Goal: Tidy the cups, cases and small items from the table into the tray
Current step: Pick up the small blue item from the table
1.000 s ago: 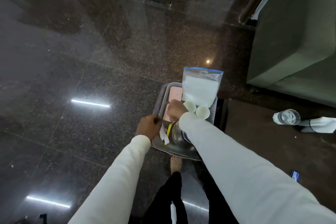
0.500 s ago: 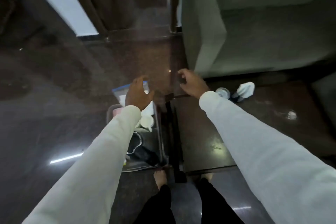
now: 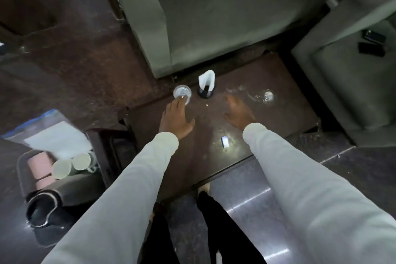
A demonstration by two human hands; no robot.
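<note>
The person's left hand (image 3: 176, 118) reaches over the tabletop (image 3: 278, 118), its fingers (image 3: 179, 103) spread loose and just touching the clear plastic cup (image 3: 182, 93) at the far left corner; nothing is gripped yet. The right hand (image 3: 237, 111) hovers flat and empty beside it. The tray (image 3: 21, 169) sits on the floor off the left edge, already holding cups. The cup looks light and flimsy, so a gentle wrap around its wall, lifted upright, should avoid crushing or tipping it.

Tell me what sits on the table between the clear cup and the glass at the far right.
In the head view, one thing stands between the clear cup and the glass: a dark holder with a white napkin. The right hand hovers just nearer the camera.
</note>
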